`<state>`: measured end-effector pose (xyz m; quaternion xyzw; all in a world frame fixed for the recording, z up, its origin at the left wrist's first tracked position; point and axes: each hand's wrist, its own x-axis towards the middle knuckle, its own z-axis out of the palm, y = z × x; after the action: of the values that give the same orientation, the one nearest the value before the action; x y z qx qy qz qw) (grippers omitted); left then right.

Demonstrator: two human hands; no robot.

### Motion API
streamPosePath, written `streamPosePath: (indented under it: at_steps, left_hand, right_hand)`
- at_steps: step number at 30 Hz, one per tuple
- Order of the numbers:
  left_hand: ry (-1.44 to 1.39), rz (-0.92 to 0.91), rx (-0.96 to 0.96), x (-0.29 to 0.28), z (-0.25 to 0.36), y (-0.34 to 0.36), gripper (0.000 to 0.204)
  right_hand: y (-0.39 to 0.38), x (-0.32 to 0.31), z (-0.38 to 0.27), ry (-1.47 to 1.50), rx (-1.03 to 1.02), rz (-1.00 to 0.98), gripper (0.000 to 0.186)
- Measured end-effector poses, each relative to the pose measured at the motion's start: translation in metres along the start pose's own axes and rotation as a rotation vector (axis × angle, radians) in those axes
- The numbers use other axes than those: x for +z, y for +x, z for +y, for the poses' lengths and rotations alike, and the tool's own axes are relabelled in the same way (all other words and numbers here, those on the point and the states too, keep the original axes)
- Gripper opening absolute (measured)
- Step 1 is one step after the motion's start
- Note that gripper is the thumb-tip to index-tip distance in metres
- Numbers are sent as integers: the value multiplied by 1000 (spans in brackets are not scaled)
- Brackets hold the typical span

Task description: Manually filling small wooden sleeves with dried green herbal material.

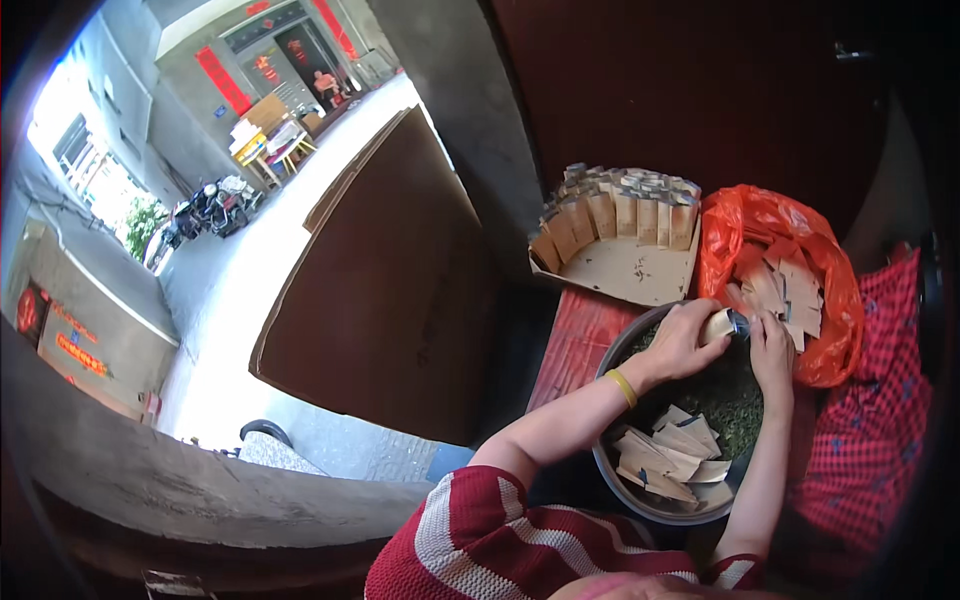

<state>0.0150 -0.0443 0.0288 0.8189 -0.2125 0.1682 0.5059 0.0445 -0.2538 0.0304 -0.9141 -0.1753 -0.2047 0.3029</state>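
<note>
Over a round grey basin point(603, 462), my left hand point(680, 345) is closed around a small tan paper bag point(717, 326). A dark bluish patch shows at the bag's right end. My right hand point(771, 352) pinches at that end; its fingertips are partly hidden. Loose dried green leaves point(738, 408) lie in the basin below both hands. Several flat paper bags point(668, 458) are heaped on the leaves at the basin's near side. A yellow band point(622, 388) circles my left wrist.
Beyond the basin, a shallow cardboard tray point(640, 285) holds rows of upright paper bags point(625, 215). An orange-red plastic bag point(845, 290) with flat paper bags stands to the right, beside red checked cloth point(865, 420). A large cardboard sheet point(380, 290) stands left. A person point(326, 88) sits across the lane.
</note>
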Motion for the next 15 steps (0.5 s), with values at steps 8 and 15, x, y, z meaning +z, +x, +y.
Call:
streamPosePath:
  at_steps: [8,15]
  left_hand:
    - [30,17,42,-2,4,1,43]
    - [24,7,-3,7,2,11,43]
  right_hand:
    - [6,-11,4,-37,-37,110,30]
    - [5,14,30,91,126,-9,38]
